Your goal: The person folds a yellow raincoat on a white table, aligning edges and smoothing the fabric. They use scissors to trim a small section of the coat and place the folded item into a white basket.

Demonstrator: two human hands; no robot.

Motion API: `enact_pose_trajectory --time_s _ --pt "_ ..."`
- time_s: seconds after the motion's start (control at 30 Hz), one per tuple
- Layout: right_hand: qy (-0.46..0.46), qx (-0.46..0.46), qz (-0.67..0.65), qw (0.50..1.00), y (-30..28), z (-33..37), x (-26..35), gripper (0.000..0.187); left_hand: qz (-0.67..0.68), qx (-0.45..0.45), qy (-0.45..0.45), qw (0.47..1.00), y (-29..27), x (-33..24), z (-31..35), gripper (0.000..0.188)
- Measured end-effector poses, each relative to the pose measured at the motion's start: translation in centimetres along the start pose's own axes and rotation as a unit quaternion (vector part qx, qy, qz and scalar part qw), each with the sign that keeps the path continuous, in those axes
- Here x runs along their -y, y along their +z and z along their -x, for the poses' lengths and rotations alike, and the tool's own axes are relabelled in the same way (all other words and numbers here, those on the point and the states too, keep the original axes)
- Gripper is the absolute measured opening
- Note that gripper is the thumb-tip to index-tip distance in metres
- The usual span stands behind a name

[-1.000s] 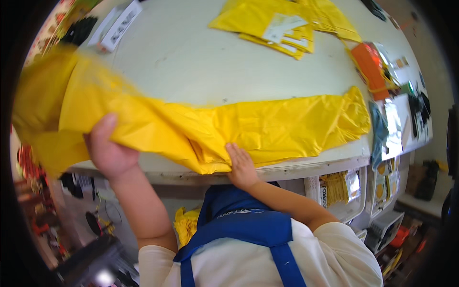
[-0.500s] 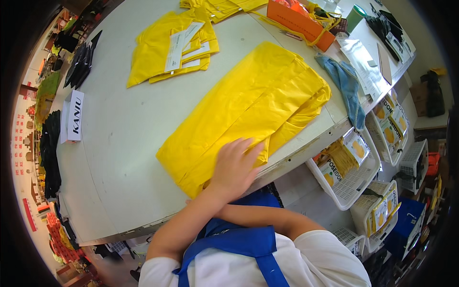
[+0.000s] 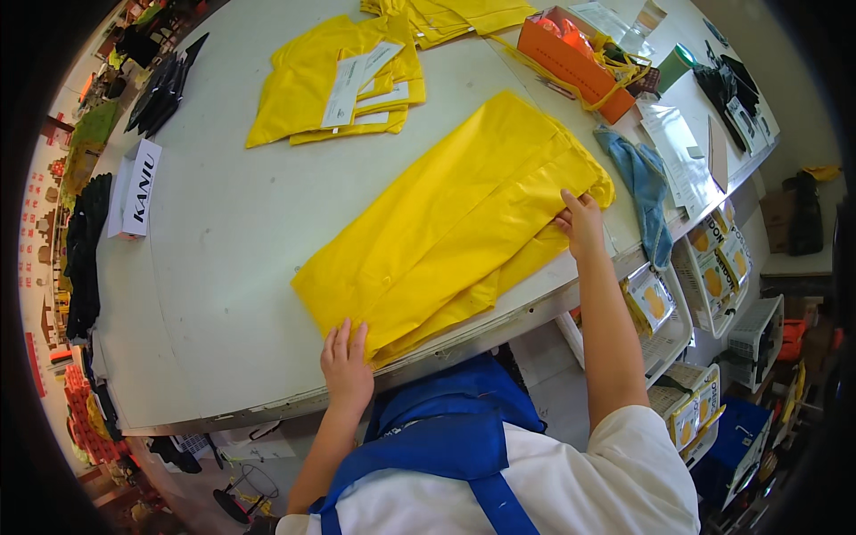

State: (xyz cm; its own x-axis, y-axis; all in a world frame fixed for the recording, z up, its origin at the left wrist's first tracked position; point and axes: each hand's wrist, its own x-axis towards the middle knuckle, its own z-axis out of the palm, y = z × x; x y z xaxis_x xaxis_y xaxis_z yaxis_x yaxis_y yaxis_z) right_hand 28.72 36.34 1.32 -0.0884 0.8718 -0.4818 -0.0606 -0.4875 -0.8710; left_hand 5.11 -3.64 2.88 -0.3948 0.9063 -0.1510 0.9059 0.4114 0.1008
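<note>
A glossy yellow raincoat-like garment [image 3: 446, 236], folded into a long band with a small snap button near its left end, lies slantwise on the white table. At its near left corner, my left hand [image 3: 348, 364] rests with outstretched, slightly parted fingertips on the fabric; the thumb is hard to see. My right hand [image 3: 581, 223] pinches the near edge of the garment close to its right end, thumb and fingers closed on the cloth. Looser layers stick out below the top fold, between the two hands.
Flat yellow packets with white labels [image 3: 343, 85] lie beyond the garment. An orange box [image 3: 571, 67] of small items and a blue denim cloth [image 3: 637, 187] are at the right. A white sign box [image 3: 135, 189] stands left. White baskets [image 3: 669, 334] sit below the table's right edge.
My forearms were crossed, with one hand over the garment's near edge; now they are apart, one hand at each end. The garment's near flap lies smoother and further over.
</note>
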Motion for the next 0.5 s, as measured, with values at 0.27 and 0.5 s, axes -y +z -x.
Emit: enact_pose_trajectory --time_s 0.27,0.5 --pt "-0.162 0.055 -0.063 0.983 3.5 -1.3 2.8 0.024 0.151 -0.089 0.174 0.969 -5.6 -11.6 -12.5 0.089" --pt "-0.008 0.107 -0.012 0.994 3.1 -2.1 4.1 0.033 0.115 -0.031 0.097 0.988 -3.8 -20.7 -24.2 0.082"
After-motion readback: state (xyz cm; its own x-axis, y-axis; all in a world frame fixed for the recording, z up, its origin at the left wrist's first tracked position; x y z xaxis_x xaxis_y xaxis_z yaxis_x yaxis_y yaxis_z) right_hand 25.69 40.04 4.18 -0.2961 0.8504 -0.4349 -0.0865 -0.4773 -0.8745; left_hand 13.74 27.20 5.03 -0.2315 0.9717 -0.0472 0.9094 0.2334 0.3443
